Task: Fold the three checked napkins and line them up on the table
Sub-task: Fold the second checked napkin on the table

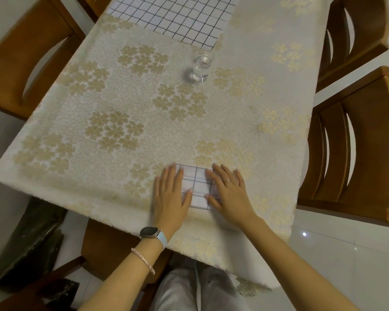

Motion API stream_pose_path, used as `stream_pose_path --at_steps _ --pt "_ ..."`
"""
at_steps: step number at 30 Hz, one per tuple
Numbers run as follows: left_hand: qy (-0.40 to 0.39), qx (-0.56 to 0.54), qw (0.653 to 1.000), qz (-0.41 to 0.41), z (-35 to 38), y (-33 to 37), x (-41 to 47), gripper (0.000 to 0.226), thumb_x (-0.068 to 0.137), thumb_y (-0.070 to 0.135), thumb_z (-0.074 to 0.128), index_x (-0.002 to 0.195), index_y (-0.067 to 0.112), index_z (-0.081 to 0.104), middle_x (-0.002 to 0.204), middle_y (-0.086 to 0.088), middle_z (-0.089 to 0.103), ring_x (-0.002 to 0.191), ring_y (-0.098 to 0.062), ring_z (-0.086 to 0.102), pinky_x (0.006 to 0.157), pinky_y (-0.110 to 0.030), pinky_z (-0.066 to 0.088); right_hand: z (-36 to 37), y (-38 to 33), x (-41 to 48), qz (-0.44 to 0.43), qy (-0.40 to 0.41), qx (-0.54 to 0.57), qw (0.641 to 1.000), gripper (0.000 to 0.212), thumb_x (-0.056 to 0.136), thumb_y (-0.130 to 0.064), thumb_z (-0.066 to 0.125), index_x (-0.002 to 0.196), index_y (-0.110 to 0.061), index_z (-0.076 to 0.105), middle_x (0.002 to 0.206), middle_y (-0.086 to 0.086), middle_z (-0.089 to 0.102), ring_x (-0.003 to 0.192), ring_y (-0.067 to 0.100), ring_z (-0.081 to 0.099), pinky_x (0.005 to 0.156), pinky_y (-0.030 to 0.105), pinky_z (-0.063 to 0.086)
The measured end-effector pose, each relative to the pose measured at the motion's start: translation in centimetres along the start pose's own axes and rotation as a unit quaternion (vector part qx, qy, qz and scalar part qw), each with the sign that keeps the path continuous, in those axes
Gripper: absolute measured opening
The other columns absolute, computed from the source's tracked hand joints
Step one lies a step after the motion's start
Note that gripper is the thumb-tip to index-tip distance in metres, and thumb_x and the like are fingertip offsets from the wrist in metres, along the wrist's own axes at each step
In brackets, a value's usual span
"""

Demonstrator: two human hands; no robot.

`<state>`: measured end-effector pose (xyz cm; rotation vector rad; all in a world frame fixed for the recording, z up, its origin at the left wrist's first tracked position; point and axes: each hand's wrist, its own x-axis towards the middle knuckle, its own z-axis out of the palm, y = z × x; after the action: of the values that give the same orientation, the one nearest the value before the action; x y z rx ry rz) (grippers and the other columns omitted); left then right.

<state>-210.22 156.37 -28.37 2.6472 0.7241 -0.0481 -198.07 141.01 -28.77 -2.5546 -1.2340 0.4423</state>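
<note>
Now left hand (171, 195) and right hand (228, 194), fingers straight, press the folded napkin (197, 187) between them; uneven lifting may unfold it.

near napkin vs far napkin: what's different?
The near napkin is folded into a small square. The far napkin lies flat and far larger, showing many more checks.
The left hand and right hand press flat on the near napkin. Nothing touches the far napkin.
The near napkin sits by the front edge of the table. The far napkin lies beyond the glass.
Both are white with a dark grid.
</note>
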Motion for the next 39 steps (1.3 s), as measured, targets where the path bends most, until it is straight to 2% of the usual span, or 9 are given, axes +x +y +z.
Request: stream_pose_path --at_steps 4,8,10,13,18,24,28,34,39 --pt "0.099 -0.294 0.936 -0.165 -2.4 0.9 -2.5 0.038 0.097 0.017 0.053 0.134 0.017 0.047 0.142 -0.002 0.04 0.13 -0.015 0.039 0.097 -0.004 0.032 -1.3 -0.5 0.6 0.052 0.065 0.059 0.995 0.06 0.085 -0.029 0.071 0.14 -0.018 0.049 0.136 0.006 0.053 0.128 0.027 0.045 0.111 0.044 0.027" --pt "0.074 -0.511 0.78 -0.355 -3.0 1.4 -4.8 0.028 0.098 0.012 0.052 0.122 0.025 0.047 0.128 -0.003 0.051 0.114 -0.019 0.055 0.096 -0.032 0.05 -1.8 -0.5 0.9 0.105 0.064 0.086 0.989 0.05 0.082 -0.022 0.075 0.128 -0.017 0.058 0.123 0.009 0.055 0.111 0.031 0.051 0.092 0.035 0.031" --pt "0.05 -0.578 0.713 -0.394 -3.3 1.8 -5.5 0.028 0.099 0.009 0.05 0.125 0.019 0.046 0.12 -0.004 0.053 0.105 -0.02 0.061 0.089 -0.034 0.054 -1.9 -0.8 0.6 0.126 0.063 0.096 0.985 0.046 0.081 -0.021 0.076 0.123 -0.016 0.06 0.12 0.008 0.055 0.106 0.03 0.052 0.086 0.033 0.032" --pt "0.017 -0.625 0.67 -0.4 -3.6 2.5 -6.1 0.029 0.1 0.006 0.048 0.127 0.016 0.044 0.117 -0.006 0.054 0.099 -0.018 0.064 0.081 -0.03 0.055 -1.8 -1.4 -0.4 0.157 0.056 0.112 0.98 0.043 0.081 -0.021 0.076 0.121 -0.015 0.06 0.117 0.008 0.055 0.101 0.026 0.053 0.083 0.033 0.042" --pt "-0.043 -0.628 0.677 -0.381 -3.8 3.4 -5.5 0.022 0.098 0.017 0.055 0.12 0.016 0.051 0.113 -0.004 0.062 0.098 -0.015 0.065 0.079 -0.023 0.053 -1.4 -2.5 -2.9 0.206 0.034 0.199 0.958 0.038 0.087 -0.016 0.068 0.122 -0.015 0.053 0.114 0.001 0.046 0.095 0.019 0.055 0.079 0.031 0.052" --pt "-0.086 -0.548 0.765 -0.329 -3.8 3.9 -5.2 0.018 0.101 0.017 0.049 0.094 0.023 0.065 0.098 -0.001 0.071 0.089 -0.013 0.066 0.063 -0.018 0.049 -1.3 -4.2 -5.8 0.3 0.016 0.35 0.887 0.028 0.089 -0.017 0.068 0.112 -0.015 0.053 0.094 -0.006 0.057 0.078 0.003 0.055 0.059 0.011 0.042" --pt "-0.094 -0.532 0.778 -0.322 -4.2 3.4 -5.9 0.02 0.102 0.02 0.047 0.099 0.015 0.065 0.1 -0.007 0.071 0.085 -0.015 0.065 0.067 -0.022 0.049 -1.3 -5.2 -7.5 0.317 -0.016 0.378 0.87 0.023 0.091 -0.025 0.066 0.108 -0.018 0.051 0.092 -0.01 0.058 0.078 0.003 0.056 0.061 0.013 0.045" --pt "-0.146 -0.535 0.784 -0.28 -4.9 3.5 -6.6 0.027 0.1 0.043 0.044 0.107 0.025 0.062 0.103 0.0 0.069 0.093 -0.015 0.066 0.069 -0.025 0.053 -1.7 -6.5 -10.0 0.325 -0.019 0.452 0.83 0.02 0.093 -0.027 0.063 0.105 -0.011 0.062 0.096 0.005 0.067 0.089 0.023 0.065 0.068 0.023 0.052" --pt "-0.156 -0.525 0.799 -0.248 -5.5 4.6 -7.4 0.017 0.102 0.026 0.047 0.099 0.023 0.063 0.101 -0.001 0.07 0.086 -0.009 0.068 0.06 -0.016 0.051 -2.9 -7.1 -13.0 0.351 0.042 0.52 0.778 0.014 0.093 -0.027 0.064 0.102 -0.017 0.062 0.099 0.001 0.068 0.093 0.018 0.067 0.069 0.021 0.054"
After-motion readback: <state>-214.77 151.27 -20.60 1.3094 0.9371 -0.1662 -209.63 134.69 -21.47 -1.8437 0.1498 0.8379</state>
